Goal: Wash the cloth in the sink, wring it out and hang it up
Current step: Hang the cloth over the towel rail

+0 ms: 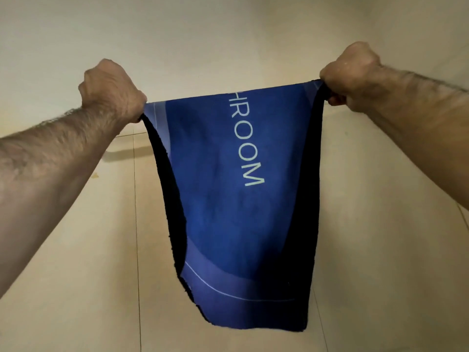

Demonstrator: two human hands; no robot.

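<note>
Head view. Both arms are raised and stretched forward, with the cloth [243,199] held up between them against a beige tiled wall [380,250].

Left hand [111,90]: fist closed, knuckles up, gripping the cloth's upper left corner. The corner comes out from the underside of the fist, on its inner side.

Right hand [350,74]: fist closed, gripping the upper right corner. It sits higher in the frame than the left hand, so the cloth's top edge slopes up from left hand to right hand. That edge is pulled taut and nearly straight between the two fists.

Cloth: blue, with paler curved bands near the top and bottom and pale lettering reading "HROOM" running downward from the top edge; the first letter is partly cut by the fold. It hangs freely below both hands, narrowing toward the bottom. Both side edges curl inward, showing a dark, nearly black reverse side. The lower edge hangs clear, touching nothing visible.

Containers: none in the frame. Behind the cloth, only wall tiles with thin grout lines [137,224].
</note>
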